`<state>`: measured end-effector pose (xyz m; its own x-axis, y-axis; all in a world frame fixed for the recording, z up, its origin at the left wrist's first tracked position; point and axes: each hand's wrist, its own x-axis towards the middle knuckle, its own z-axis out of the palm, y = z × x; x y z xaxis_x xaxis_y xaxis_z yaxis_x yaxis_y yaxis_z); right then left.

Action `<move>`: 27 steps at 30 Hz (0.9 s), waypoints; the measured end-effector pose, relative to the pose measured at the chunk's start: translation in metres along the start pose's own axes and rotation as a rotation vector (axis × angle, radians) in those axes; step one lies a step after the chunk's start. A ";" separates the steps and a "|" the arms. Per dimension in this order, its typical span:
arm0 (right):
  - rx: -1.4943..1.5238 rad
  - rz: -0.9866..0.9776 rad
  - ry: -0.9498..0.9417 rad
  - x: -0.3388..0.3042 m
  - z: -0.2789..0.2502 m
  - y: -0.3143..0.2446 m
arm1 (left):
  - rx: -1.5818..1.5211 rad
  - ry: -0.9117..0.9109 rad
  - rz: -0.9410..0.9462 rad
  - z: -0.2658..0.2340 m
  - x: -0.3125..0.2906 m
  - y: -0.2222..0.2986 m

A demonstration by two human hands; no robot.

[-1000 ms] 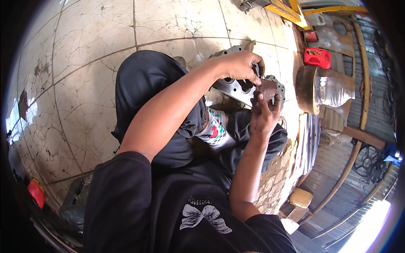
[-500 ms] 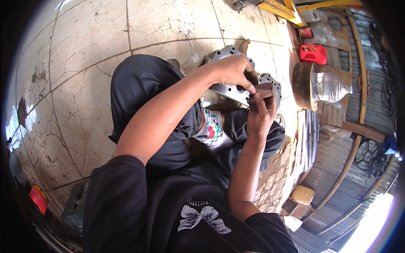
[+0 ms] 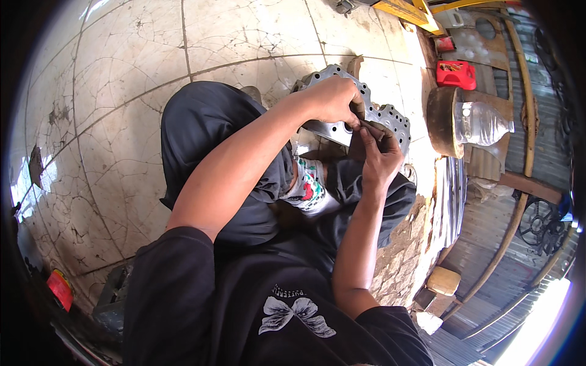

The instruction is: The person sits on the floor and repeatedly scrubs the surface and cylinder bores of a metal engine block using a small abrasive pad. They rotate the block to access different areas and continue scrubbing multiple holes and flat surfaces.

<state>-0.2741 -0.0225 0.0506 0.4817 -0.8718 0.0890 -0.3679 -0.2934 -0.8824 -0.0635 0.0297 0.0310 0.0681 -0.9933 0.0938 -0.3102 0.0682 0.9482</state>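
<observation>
Between my hands is a small brown folded sheet that looks like sandpaper (image 3: 358,145). My left hand (image 3: 337,102) pinches its upper edge with thumb and fingertips. From below, my right hand (image 3: 383,162) grips the same sheet, its thumb close to the left thumb. Behind and under the hands lies a grey metal cylinder head (image 3: 398,124) with many round holes along its edges. My hands and the sheet cover its middle part. Its far end shows beyond the left hand.
Cracked cream tiles (image 3: 128,73) make up the floor. To the right stand a round wooden block (image 3: 444,122), a clear plastic bottle (image 3: 485,124) and a red jug (image 3: 456,75). A yellow metal frame (image 3: 410,14) is at the far right. My bent knee (image 3: 207,113) sits left of the cylinder head.
The brown sheet has turned and folded between my fingers, and now hangs lower toward my lap. Both hands have shifted slightly; the cylinder head rests in about the same place.
</observation>
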 end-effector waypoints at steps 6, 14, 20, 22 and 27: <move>0.818 0.432 -0.280 -0.006 0.003 0.012 | -0.058 -0.123 -0.100 0.000 -0.002 0.001; 1.068 0.659 -0.329 -0.015 0.012 0.052 | 0.159 -0.125 0.035 0.005 0.003 -0.011; 0.009 0.191 -0.199 0.023 0.008 0.047 | 0.174 -0.022 -0.148 -0.026 0.001 -0.014; -0.215 0.011 -0.225 0.035 0.009 0.035 | 0.199 0.131 -0.282 -0.032 0.002 -0.021; -0.416 -0.392 -0.425 0.046 0.026 0.022 | 0.385 0.412 -0.449 -0.013 0.022 -0.061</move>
<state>-0.2394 -0.0587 0.0237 0.8778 -0.4682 0.1011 -0.3364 -0.7529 -0.5656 -0.0304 0.0053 -0.0208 0.5961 -0.7965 -0.1013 -0.4756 -0.4519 0.7547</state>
